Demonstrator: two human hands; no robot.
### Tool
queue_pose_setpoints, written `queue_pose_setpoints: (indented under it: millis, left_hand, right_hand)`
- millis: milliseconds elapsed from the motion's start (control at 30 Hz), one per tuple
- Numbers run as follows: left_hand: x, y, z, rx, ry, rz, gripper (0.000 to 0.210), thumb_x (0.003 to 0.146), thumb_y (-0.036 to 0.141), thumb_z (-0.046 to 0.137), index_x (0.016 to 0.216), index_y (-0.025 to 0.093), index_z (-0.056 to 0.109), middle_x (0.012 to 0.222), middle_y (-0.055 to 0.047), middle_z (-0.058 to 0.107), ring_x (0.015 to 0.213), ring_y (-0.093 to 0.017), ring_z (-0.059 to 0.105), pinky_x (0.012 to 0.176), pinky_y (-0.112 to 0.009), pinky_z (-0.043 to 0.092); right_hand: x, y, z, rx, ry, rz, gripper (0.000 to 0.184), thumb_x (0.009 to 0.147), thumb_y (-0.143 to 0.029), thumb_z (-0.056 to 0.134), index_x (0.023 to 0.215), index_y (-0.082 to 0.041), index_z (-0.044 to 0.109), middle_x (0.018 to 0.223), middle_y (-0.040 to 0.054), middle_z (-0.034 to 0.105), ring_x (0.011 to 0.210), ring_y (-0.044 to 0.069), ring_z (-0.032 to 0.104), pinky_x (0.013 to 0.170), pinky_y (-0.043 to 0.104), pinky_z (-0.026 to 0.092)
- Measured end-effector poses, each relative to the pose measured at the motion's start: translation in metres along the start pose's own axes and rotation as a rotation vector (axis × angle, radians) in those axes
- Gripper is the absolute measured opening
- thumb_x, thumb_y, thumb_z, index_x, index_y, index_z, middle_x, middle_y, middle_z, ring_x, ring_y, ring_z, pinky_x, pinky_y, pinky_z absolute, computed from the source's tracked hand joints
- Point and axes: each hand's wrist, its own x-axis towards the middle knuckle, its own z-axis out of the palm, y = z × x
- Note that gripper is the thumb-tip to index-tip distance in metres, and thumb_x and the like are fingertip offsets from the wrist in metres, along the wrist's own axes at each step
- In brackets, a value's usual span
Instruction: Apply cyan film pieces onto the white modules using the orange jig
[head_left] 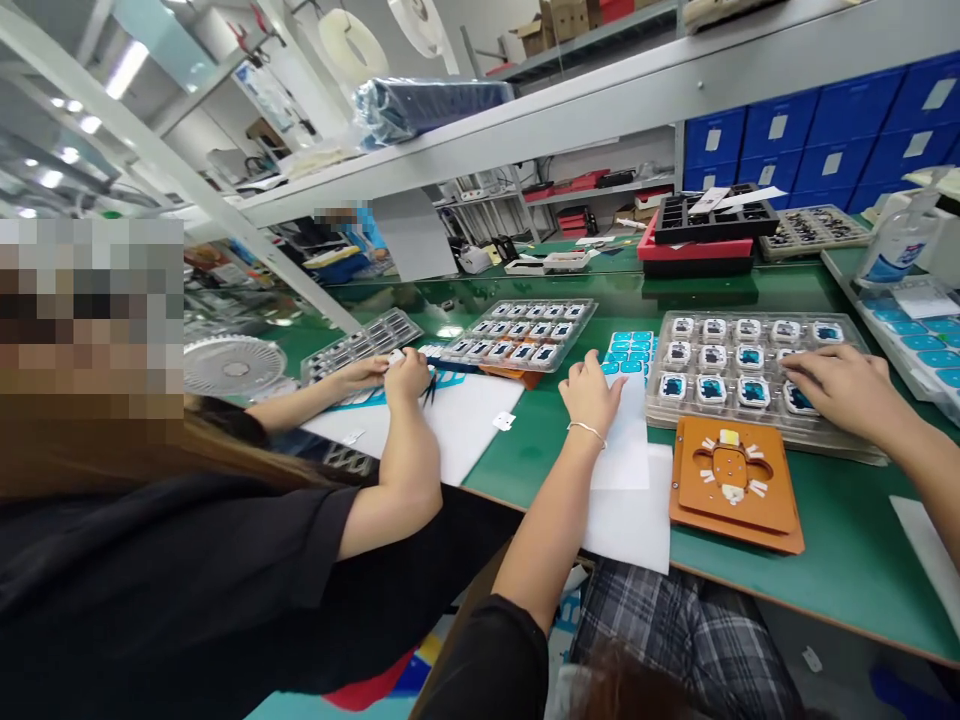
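Observation:
My right hand (844, 392) reaches over a clear plastic tray (656, 405), its fingertips closed at the edge of a small white square part in a slot; the fingers cover most of that part. Other white-framed parts (752, 391) with dark and blue centres sit in rows around it. My left hand (591, 402) has thumb and fingers apart, with nothing visible in it. It is beside a sheet of blue stickers (630, 350) and above white paper (628, 515). An orange fixture plate (731, 480) with a shaped recess lies in front of the tray.
At left, a co-worker's hands (405, 375) hold a small white piece and dark tweezers. Another filled tray (517, 335) stands beyond. Black trays on a red box (697, 255), a pump bottle (896, 245) and an overhead shelf (600, 115) surround the green bench.

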Motion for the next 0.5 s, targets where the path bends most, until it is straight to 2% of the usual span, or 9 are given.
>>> queue_pose_setpoints:
  millis: [100, 200, 267, 367, 500]
  left_hand:
    - [-0.011, 0.009, -0.004, -0.211, 0.028, 0.273, 0.045, 0.096, 0.049, 0.047, 0.129, 0.019, 0.048, 0.134, -0.016, 0.056, 0.127, -0.027, 0.05, 0.108, -0.045, 0.038]
    - [-0.026, 0.017, -0.004, -0.433, -0.119, 0.598, 0.061, 0.094, 0.068, 0.03, 0.104, 0.019, 0.064, 0.113, -0.013, 0.066, 0.113, -0.024, 0.06, 0.098, -0.039, 0.048]
    - [-0.034, 0.023, -0.001, -0.543, -0.253, 0.776, 0.068, 0.09, 0.076, 0.031, 0.085, 0.02, 0.068, 0.099, -0.012, 0.07, 0.105, -0.024, 0.063, 0.093, -0.04, 0.051]
    - [-0.045, 0.03, 0.004, -0.634, -0.395, 0.947, 0.06, 0.091, 0.07, 0.039, 0.081, 0.021, 0.072, 0.093, -0.01, 0.072, 0.102, -0.024, 0.063, 0.095, -0.044, 0.048]
    - [-0.05, 0.037, 0.009, -0.585, -0.409, 1.165, 0.042, 0.097, 0.053, 0.043, 0.1, 0.023, 0.072, 0.103, -0.008, 0.074, 0.11, -0.026, 0.058, 0.1, -0.049, 0.04]
  right_hand:
    - [0.001, 0.002, 0.001, 0.04, -0.014, 0.009, 0.036, 0.091, -0.039, 0.044, 0.111, -0.023, 0.07, 0.113, 0.0108, 0.072, 0.111, 0.033, 0.056, 0.088, 0.047, 0.04]
    - [0.003, 0.004, 0.001, 0.103, -0.016, 0.002, 0.03, 0.088, -0.034, 0.049, 0.105, -0.024, 0.072, 0.106, 0.0063, 0.075, 0.103, 0.029, 0.06, 0.088, 0.042, 0.044]
    - [0.003, 0.003, -0.003, 0.184, 0.063, -0.047, 0.027, 0.087, -0.03, 0.051, 0.098, -0.022, 0.074, 0.101, 0.0072, 0.075, 0.099, 0.029, 0.061, 0.089, 0.043, 0.045]
    - [0.002, -0.008, -0.017, 0.257, 0.211, -0.039, 0.023, 0.088, -0.027, 0.052, 0.092, -0.023, 0.075, 0.095, 0.0064, 0.076, 0.098, 0.029, 0.062, 0.091, 0.045, 0.046]
    - [-0.013, -0.037, -0.04, 0.516, 0.314, -0.013, 0.023, 0.089, -0.032, 0.057, 0.101, -0.022, 0.074, 0.101, 0.0069, 0.075, 0.092, 0.025, 0.065, 0.078, 0.039, 0.051]
